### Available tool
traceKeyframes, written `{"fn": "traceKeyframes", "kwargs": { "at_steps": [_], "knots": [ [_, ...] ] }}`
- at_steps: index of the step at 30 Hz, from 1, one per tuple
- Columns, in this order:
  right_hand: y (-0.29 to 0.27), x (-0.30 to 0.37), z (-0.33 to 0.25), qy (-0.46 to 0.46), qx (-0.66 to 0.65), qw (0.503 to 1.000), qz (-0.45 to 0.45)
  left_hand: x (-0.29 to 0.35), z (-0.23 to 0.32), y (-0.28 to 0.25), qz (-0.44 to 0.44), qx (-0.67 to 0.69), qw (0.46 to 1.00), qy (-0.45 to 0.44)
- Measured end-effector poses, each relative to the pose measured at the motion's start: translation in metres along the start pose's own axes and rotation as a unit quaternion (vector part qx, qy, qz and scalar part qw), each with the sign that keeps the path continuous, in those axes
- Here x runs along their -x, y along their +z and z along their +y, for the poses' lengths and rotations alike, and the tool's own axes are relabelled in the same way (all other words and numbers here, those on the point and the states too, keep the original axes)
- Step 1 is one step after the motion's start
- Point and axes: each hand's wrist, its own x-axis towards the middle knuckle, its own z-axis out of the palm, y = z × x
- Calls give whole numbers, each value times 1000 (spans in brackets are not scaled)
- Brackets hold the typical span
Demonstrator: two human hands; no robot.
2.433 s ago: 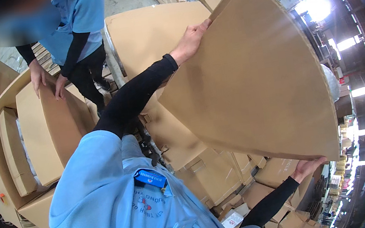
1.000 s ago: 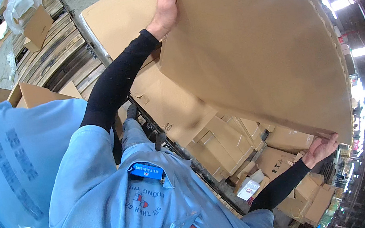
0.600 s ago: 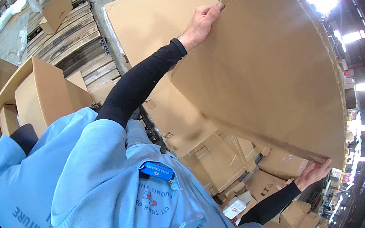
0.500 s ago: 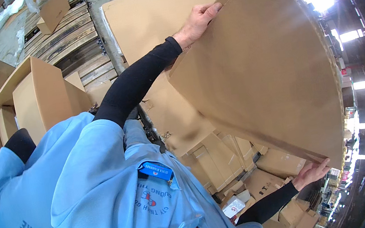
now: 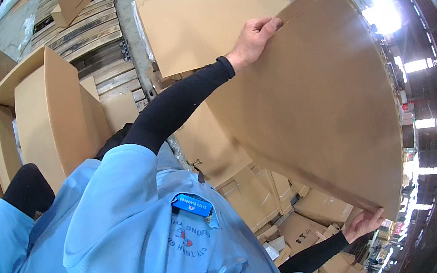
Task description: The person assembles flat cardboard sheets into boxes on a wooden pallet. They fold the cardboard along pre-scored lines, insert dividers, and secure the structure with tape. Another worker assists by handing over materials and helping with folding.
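Note:
A large brown cardboard sheet [image 5: 314, 107] stands tilted in front of me, with a narrow folded strip along its lower edge. My left hand [image 5: 256, 40] grips its upper left edge, thumb on the near face and fingers behind. At the lower right corner, my right hand [image 5: 363, 224] holds the folded edge, its fingers partly behind the board. Both my arms wear black sleeves. Behind the sheet lies a flat cardboard stack or box top [image 5: 198, 26], partly hidden by my left arm and the sheet.
At the left stand open cardboard boxes [image 5: 63, 112] beside wooden pallets [image 5: 91, 31]. A co-worker in a blue shirt [image 5: 8, 236] is close at my left. Several cartons [image 5: 321, 206] and loose cardboard pieces lie below the sheet. Bright openings [image 5: 383, 12] line the far right.
Both hands keep hold of the sheet. My left hand sits slightly lower and further right, the right hand lower and further left. The whole view has shifted a little.

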Motion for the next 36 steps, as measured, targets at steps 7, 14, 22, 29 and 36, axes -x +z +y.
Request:
{"fn": "traceKeyframes", "kwargs": {
  "at_steps": [7, 14, 22, 29, 36],
  "knots": [
    [-6, -17, 2, 20, 5, 999, -29, 1, 7, -2, 34, -23, 999, -9],
    [-12, -22, 9, 27, -2, 1000, -17, 10, 10, -18, -34, -107, 990, -79],
    [-44, -47, 31, 18, 14, 999, 25, 10, -11, -21, 25, -58, 997, -32],
    [-25, -43, 14, 27, 33, 999, -27, 151, -132, -140, 361, -198, 882, -231],
    [-3, -48, 11, 89, 56, 994, 24, 437, -243, -196, 210, -424, 617, -629]
  ]
}}
